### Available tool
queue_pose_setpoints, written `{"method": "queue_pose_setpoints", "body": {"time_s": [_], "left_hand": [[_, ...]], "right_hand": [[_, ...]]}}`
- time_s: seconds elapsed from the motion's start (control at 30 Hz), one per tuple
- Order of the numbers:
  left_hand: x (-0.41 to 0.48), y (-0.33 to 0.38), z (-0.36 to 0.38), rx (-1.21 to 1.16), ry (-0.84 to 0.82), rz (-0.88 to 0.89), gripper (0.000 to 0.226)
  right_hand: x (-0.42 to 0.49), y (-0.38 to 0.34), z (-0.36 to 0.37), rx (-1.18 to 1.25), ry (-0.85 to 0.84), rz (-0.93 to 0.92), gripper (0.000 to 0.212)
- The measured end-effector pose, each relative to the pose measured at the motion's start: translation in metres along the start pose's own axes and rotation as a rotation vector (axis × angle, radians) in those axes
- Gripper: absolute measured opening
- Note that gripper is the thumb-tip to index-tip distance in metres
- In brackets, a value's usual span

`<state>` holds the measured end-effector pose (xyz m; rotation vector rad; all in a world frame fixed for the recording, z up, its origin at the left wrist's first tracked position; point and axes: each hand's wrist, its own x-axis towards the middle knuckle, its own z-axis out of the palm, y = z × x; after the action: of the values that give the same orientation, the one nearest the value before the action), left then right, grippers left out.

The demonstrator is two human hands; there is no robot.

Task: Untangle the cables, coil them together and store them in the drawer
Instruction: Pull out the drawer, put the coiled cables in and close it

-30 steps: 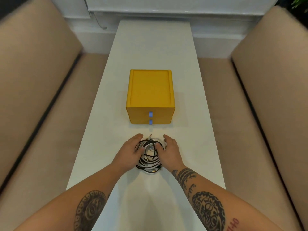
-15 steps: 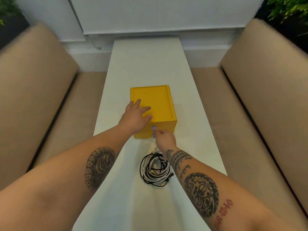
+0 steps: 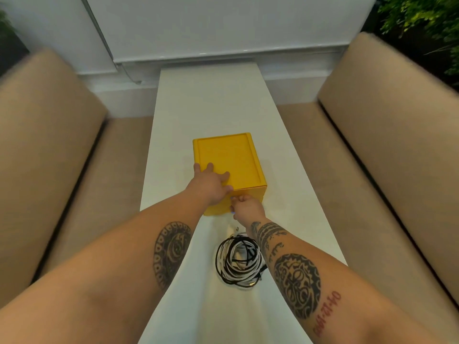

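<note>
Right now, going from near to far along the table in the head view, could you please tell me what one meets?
Coil of cables → right hand → yellow drawer box → far end of the table.

Drawer front (image 3: 260,194) mostly behind right hand (image 3: 248,207); its grip unclear.

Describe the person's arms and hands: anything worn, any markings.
Both arms are bare: no sleeves, gloves or watch. The left forearm carries one round black tattoo. The right forearm has black bands near the wrist, a round black emblem and red numerals.
</note>
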<state>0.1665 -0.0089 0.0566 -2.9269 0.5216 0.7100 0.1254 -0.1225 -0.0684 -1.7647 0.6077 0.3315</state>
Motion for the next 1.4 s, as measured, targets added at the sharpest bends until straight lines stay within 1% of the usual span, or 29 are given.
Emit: {"method": "queue_pose_setpoints", "body": {"time_s": [0.07,0.2,0.3,0.47,0.57,0.7,0.8,0.97,1.1,1.17,1.2,1.27,1.3,1.33,1.4], "left_hand": [[-0.001,0.001,0.000,0.018,-0.015,-0.007,0.057],[0.004,0.002,0.001,0.012,-0.037,-0.032,0.058],[0.005,0.001,0.001,0.025,-0.035,-0.031,0.059],[0.004,-0.002,0.004,0.016,-0.039,-0.017,0.059],[-0.003,0.002,0.003,0.067,-0.052,-0.009,0.055],[-0.004,0.001,0.005,0.043,-0.043,-0.027,0.056],[-0.008,0.003,0.004,0.094,-0.051,-0.004,0.055],[0.001,-0.004,0.012,-0.007,-0.027,-0.012,0.060],[0.007,-0.007,0.019,-0.019,-0.011,-0.007,0.061],[0.009,-0.006,0.021,-0.023,-0.004,-0.004,0.061],[0.010,-0.007,0.022,-0.032,-0.003,-0.003,0.061],[0.012,-0.009,0.027,-0.106,0.010,0.004,0.062],[0.014,-0.012,0.033,-0.181,0.040,0.013,0.062],[0.014,-0.016,0.040,-0.281,0.102,0.024,0.062],[0.008,-0.026,0.055,-0.541,0.304,0.053,0.056]], "right_hand": [[-0.011,-0.004,-0.003,0.006,-0.010,0.019,0.014],[-0.030,-0.008,-0.009,0.010,-0.023,0.017,0.017],[-0.043,-0.009,-0.012,0.022,-0.026,0.028,0.015],[-0.062,0.002,-0.013,-0.026,-0.007,0.020,0.027],[-0.074,0.012,-0.011,-0.037,-0.009,0.024,0.026],[-0.087,0.025,-0.012,0.022,-0.030,0.045,0.021],[-0.098,0.035,-0.014,0.062,-0.026,0.060,0.021],[-0.114,0.051,-0.012,0.121,-0.028,0.080,0.018],[-0.114,0.051,-0.010,0.120,-0.011,0.072,0.019],[-0.113,0.052,-0.011,0.115,-0.010,0.063,0.022],[-0.114,0.052,-0.012,0.111,-0.004,0.054,0.027],[-0.116,0.054,-0.013,0.121,0.005,0.039,0.040],[-0.118,0.055,-0.014,0.131,-0.005,0.039,0.043],[-0.120,0.059,-0.016,0.134,-0.017,0.039,0.040],[-0.123,0.068,-0.026,0.122,-0.017,0.047,0.029]]}}
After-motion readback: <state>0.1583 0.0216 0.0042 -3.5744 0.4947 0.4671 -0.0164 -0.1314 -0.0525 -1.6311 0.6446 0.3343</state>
